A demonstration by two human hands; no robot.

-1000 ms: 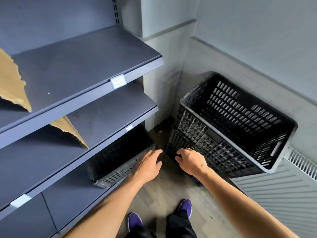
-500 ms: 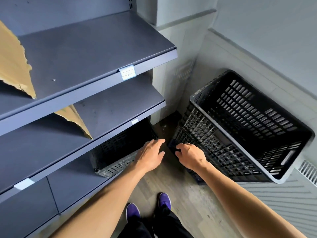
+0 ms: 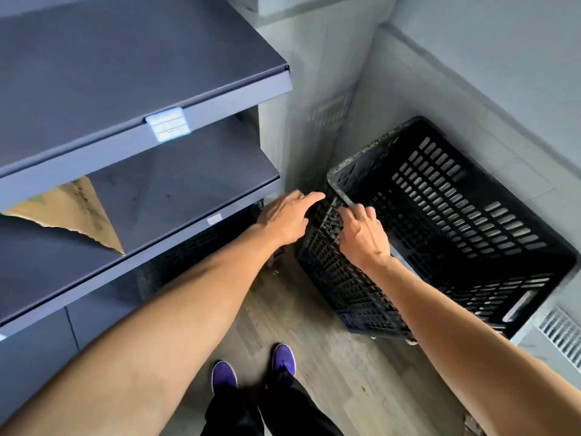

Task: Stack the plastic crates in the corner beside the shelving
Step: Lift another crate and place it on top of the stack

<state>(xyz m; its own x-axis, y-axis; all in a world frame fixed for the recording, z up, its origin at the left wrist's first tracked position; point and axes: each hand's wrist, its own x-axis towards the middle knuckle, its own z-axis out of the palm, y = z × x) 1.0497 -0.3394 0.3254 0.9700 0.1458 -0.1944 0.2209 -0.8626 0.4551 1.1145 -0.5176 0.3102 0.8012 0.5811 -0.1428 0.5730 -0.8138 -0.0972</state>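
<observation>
Plastic crate [image 3: 440, 221]: where's it at? (A)

In the corner, btwn the shelving [image 3: 125, 73] and the wall [image 3: 471, 89]. Looks tipped, open top toward the person, not flat on the floor [image 3: 314, 388]. (B)

Nearest risk first? (A)

Purple shoes [image 3: 284, 360] stand just short of its low edge. If the plastic crate slips, it prob lands on toes. (B)

Hands? (A)

Right hand [image 3: 364, 239] has fingers [image 3: 355, 212] hooked into the lattice of the near wall, close under the rim. Thin hold, one spot only. Left hand [image 3: 283, 217] is spread, grasping nothing, index reaching for the rim corner; can't tell if it touches. So I'd guess the weight's on one hand, off-centre, and the crate could twist or swing. Lattice edges may also pinch fingers. (B)

Further back? (A)

Second crate [image 3: 195, 250] sits under the lowest shelf, left of the hands, mostly hidden. Pulling it out w/ arms that low risks knuckles on the shelf edge. Beyond that: tight corner, radiator grille [image 3: 562, 335] just beside the crate's far end. A swing could knock wall or grille, and a crooked base = wobbly stack. (B)
</observation>
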